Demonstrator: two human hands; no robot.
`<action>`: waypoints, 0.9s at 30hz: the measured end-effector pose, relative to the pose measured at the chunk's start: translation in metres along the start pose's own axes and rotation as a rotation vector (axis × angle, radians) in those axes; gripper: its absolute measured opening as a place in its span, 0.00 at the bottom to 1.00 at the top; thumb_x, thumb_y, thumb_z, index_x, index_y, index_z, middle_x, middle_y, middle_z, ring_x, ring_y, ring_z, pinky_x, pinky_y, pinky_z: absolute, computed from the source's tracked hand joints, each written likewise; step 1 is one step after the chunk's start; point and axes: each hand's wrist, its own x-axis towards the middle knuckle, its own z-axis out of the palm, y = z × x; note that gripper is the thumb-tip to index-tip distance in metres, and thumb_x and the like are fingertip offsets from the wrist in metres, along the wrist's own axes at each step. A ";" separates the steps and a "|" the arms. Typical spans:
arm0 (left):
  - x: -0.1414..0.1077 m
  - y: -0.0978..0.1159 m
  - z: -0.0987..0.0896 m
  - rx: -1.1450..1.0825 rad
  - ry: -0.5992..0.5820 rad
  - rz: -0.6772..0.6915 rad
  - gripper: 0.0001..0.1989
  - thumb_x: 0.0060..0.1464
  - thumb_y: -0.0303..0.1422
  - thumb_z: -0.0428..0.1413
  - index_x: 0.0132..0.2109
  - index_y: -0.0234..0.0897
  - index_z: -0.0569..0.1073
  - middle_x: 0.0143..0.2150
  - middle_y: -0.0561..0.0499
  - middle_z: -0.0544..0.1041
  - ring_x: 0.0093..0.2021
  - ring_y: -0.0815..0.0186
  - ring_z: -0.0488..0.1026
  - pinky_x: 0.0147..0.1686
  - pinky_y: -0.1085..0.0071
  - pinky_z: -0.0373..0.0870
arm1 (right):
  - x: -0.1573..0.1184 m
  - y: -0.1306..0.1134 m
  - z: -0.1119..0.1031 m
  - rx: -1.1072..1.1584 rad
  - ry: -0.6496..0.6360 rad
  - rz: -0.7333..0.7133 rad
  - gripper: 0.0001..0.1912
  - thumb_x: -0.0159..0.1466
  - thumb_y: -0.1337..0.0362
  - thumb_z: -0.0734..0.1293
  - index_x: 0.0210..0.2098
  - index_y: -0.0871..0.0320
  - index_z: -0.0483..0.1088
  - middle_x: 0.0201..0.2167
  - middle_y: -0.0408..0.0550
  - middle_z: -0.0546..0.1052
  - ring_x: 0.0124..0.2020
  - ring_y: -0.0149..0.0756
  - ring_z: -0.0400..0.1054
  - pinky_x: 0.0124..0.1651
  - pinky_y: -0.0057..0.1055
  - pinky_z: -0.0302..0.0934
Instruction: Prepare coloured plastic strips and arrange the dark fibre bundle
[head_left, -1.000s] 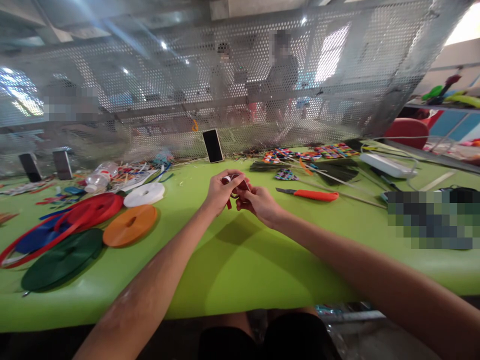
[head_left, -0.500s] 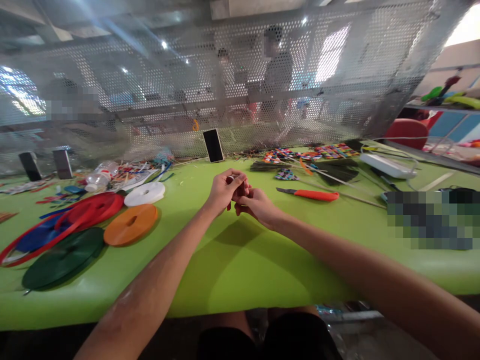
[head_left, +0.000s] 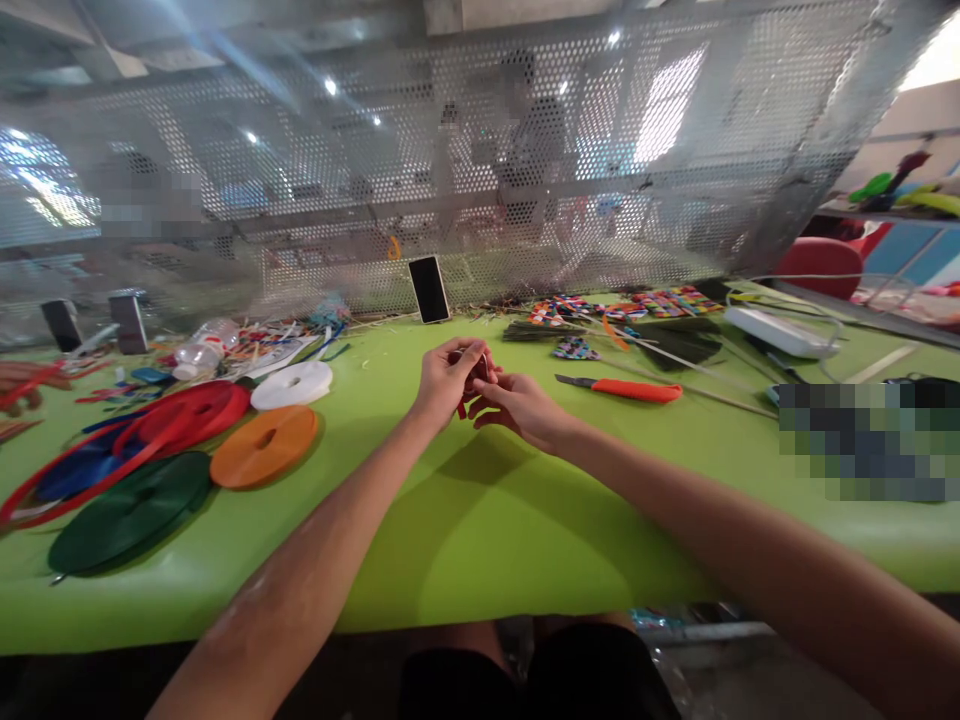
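Note:
Over the middle of the green table, my left hand is closed around a small piece of red ribbon, one end of which sticks out below the fingers. My right hand meets it from the other side, thumb and fingers pinching at the same ribbon. Most of the ribbon is hidden by the fingers. A utility knife with an orange-red handle lies to the right of my hands. On the left are flat rolls of ribbon: orange, white, red, dark green and blue.
A phone leans near the perforated metal screen. Woven colourful pieces and a white power strip lie at the right back. Scraps and a plastic bottle lie at left. Another person's hand holds red strip.
Another person's hand with a red strip has come into view at the far left. My hands stay in place, with slight finger movement. A person behind the screen has shifted left.

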 end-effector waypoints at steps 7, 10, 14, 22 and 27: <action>0.000 0.003 -0.001 0.087 0.045 -0.035 0.20 0.47 0.49 0.64 0.31 0.36 0.74 0.23 0.51 0.76 0.20 0.69 0.73 0.16 0.77 0.65 | 0.004 0.008 -0.002 -0.086 0.021 -0.063 0.18 0.55 0.51 0.73 0.30 0.59 0.68 0.24 0.43 0.74 0.22 0.29 0.69 0.28 0.30 0.66; -0.001 0.006 0.000 0.102 0.043 -0.051 0.21 0.47 0.51 0.63 0.31 0.36 0.73 0.21 0.51 0.74 0.18 0.69 0.72 0.16 0.77 0.65 | 0.006 0.011 -0.002 -0.291 -0.003 -0.086 0.21 0.59 0.47 0.69 0.26 0.59 0.67 0.18 0.42 0.72 0.17 0.29 0.66 0.23 0.28 0.63; -0.002 0.007 0.003 0.045 0.017 0.006 0.21 0.51 0.50 0.61 0.30 0.36 0.72 0.19 0.54 0.72 0.14 0.72 0.68 0.22 0.73 0.71 | 0.005 0.012 -0.002 -0.422 -0.020 -0.092 0.21 0.62 0.47 0.66 0.25 0.60 0.67 0.16 0.40 0.69 0.15 0.26 0.62 0.20 0.26 0.57; -0.001 0.004 0.007 -0.159 -0.065 -0.116 0.23 0.52 0.53 0.59 0.27 0.36 0.69 0.13 0.59 0.65 0.11 0.75 0.63 0.20 0.75 0.67 | 0.004 0.017 0.000 -0.575 -0.078 -0.076 0.24 0.66 0.47 0.61 0.22 0.57 0.61 0.13 0.40 0.66 0.14 0.25 0.59 0.19 0.24 0.52; -0.001 0.006 0.006 -0.170 -0.115 -0.167 0.26 0.53 0.56 0.55 0.27 0.36 0.69 0.12 0.58 0.65 0.11 0.75 0.62 0.21 0.75 0.68 | 0.001 0.018 0.002 -0.558 -0.079 -0.087 0.24 0.66 0.45 0.60 0.23 0.57 0.61 0.15 0.39 0.66 0.15 0.25 0.59 0.20 0.25 0.54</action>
